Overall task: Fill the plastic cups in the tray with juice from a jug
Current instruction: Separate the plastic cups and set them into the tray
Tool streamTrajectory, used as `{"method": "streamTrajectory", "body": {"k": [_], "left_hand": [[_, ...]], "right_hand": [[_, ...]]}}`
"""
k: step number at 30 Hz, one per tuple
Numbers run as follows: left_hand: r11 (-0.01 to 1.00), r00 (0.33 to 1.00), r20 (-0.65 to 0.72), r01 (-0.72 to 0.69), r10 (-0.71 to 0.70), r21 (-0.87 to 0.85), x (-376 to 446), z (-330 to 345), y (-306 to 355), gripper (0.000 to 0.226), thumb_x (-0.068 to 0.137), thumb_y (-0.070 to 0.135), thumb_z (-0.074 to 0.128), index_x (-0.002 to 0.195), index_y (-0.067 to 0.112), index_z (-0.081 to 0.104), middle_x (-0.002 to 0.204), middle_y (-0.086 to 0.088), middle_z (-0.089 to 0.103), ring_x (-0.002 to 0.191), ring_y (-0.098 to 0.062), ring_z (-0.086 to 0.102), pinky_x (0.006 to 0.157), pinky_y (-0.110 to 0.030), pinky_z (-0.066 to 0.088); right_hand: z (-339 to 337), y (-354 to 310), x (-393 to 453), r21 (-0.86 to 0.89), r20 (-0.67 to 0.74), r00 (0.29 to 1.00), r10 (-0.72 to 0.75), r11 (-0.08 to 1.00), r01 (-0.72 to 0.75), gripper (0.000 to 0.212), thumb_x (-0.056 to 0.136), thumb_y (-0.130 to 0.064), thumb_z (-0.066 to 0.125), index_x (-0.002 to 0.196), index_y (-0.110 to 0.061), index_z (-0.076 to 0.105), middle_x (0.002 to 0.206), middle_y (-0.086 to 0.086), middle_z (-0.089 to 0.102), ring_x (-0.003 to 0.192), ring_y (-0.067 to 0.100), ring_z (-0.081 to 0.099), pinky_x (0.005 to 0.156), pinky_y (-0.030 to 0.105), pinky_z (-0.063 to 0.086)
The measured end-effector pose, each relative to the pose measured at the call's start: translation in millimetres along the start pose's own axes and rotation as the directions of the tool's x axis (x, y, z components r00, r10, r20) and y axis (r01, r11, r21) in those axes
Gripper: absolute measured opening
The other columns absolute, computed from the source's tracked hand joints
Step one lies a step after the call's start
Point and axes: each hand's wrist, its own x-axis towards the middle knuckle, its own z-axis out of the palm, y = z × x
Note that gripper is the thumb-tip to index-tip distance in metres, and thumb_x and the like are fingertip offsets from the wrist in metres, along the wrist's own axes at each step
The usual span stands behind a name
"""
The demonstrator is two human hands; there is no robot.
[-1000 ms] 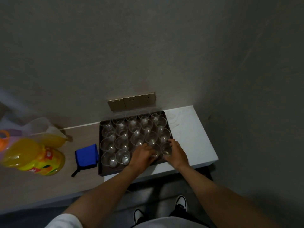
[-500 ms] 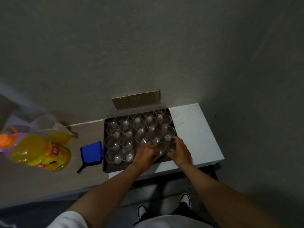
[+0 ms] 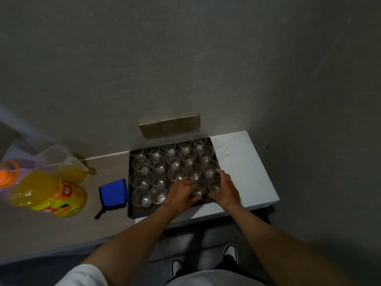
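Since the earlier frames our hands have barely shifted; both stay at the near right corner of the tray, and our view has drifted slightly so the tray sits a little more to the right.

We see a pale counter [image 3: 243,162] against the wall, white on the right and wood-toned on the left. On it lies the dark tray [image 3: 132,211], packed with rows of clear plastic cups [image 3: 156,178], all upright and without juice. Well to the left of the tray stands the clear jug [image 3: 66,168] with orange juice in its lower part, and in front of it lies a juice bottle [image 3: 47,193] with an orange cap. A blue pouch [image 3: 113,193] rests just beside the tray's left edge.

Our left hand [image 3: 181,190] curls its fingers around a front-row cup [image 3: 200,187]. Our right hand [image 3: 225,188] wraps the corner cup [image 3: 214,183] beside it, thumb on the near side.
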Motion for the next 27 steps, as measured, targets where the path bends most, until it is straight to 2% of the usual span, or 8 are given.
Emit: {"method": "streamTrajectory", "body": {"k": [4, 7, 12, 14, 19, 24, 27], "left_hand": [[1.0, 1.0, -0.018, -0.014, 0.014, 0.006, 1.1, 0.3, -3.1, 0.027, 0.084, 0.052, 0.067, 0.101, 0.031, 0.069, 0.11, 0.014, 0.067, 0.101, -0.012, 0.058, 0.087, -0.038, 0.049], [1.0, 0.999, -0.041, -0.021, 0.021, 0.004, 2.4, -2.7, -1.6, 0.024, 0.084, 0.05, 0.069, 0.098, 0.03, 0.069, 0.106, 0.012, 0.068, 0.098, -0.014, 0.058, 0.084, -0.038, 0.05], [0.999, 0.996, -0.082, -0.023, 0.021, -0.025, 1.8, -13.1, 2.5, 0.02, 0.085, 0.046, 0.072, 0.094, 0.029, 0.07, 0.099, 0.012, 0.067, 0.094, -0.01, 0.056, 0.081, -0.031, 0.05], [0.999, 0.994, -0.109, -0.023, 0.02, -0.032, 1.2, -17.8, 3.2, 0.019, 0.085, 0.043, 0.074, 0.095, 0.027, 0.071, 0.099, 0.01, 0.068, 0.093, -0.011, 0.057, 0.079, -0.03, 0.049], [0.995, 0.986, -0.165, 0.01, -0.026, -0.097, -0.7, -27.5, -1.3, 0.014, 0.097, 0.034, 0.061, 0.096, 0.024, 0.07, 0.093, 0.007, 0.068, 0.09, -0.012, 0.056, 0.079, -0.034, 0.051], [0.981, 0.966, -0.235, 0.069, -0.112, -0.183, -7.9, -42.7, -10.6, 0.016, 0.1, 0.032, 0.058, 0.094, 0.023, 0.069, 0.094, 0.007, 0.067, 0.09, -0.008, 0.056, 0.078, -0.027, 0.047], [0.975, 0.96, -0.238, 0.1, -0.147, -0.199, -17.1, -48.5, -25.1, 0.015, 0.101, 0.035, 0.054, 0.098, 0.027, 0.066, 0.094, 0.01, 0.064, 0.089, -0.004, 0.054, 0.079, -0.027, 0.049]], "right_hand": [[-2.8, 0.4, 0.1, -0.02, 0.006, 1.0, 0.007, 1.0, -0.007, 0.101, 0.072, -0.032, 0.09, 0.152, -0.034, 0.028, 0.151, 0.001, 0.042, 0.134, 0.024, 0.049, 0.104, 0.041, 0.05], [-4.4, -0.7, -0.8, -0.024, 0.002, 1.0, 0.019, 1.0, -0.019, 0.102, 0.071, -0.034, 0.09, 0.152, -0.033, 0.029, 0.151, 0.001, 0.043, 0.134, 0.023, 0.049, 0.104, 0.042, 0.05], [-4.9, -2.7, -2.9, -0.027, -0.076, 0.997, -0.007, 1.0, 0.004, 0.101, 0.068, -0.038, 0.092, 0.149, -0.033, 0.034, 0.151, -0.002, 0.044, 0.135, 0.022, 0.047, 0.105, 0.043, 0.051], [-7.3, -8.2, -5.9, -0.026, -0.117, 0.993, -0.029, 0.999, 0.027, 0.095, 0.071, -0.038, 0.091, 0.149, -0.032, 0.036, 0.152, -0.001, 0.042, 0.136, 0.022, 0.044, 0.107, 0.042, 0.049], [-13.7, -34.8, -10.1, 0.021, -0.243, 0.963, -0.116, 0.992, 0.125, 0.07, 0.082, -0.033, 0.083, 0.141, -0.031, 0.046, 0.142, -0.003, 0.049, 0.129, 0.016, 0.047, 0.101, 0.032, 0.048], [-6.8, -66.8, -8.2, 0.05, -0.221, 0.958, -0.18, 0.979, 0.195, 0.056, 0.086, -0.03, 0.078, 0.133, -0.035, 0.048, 0.136, -0.005, 0.052, 0.124, 0.013, 0.05, 0.094, 0.028, 0.048], [2.3, -86.6, -8.7, 0.079, -0.193, 0.96, -0.201, 0.973, 0.219, 0.05, 0.088, -0.018, 0.075, 0.13, -0.032, 0.052, 0.137, -0.003, 0.052, 0.123, 0.014, 0.052, 0.093, 0.026, 0.048]]}}
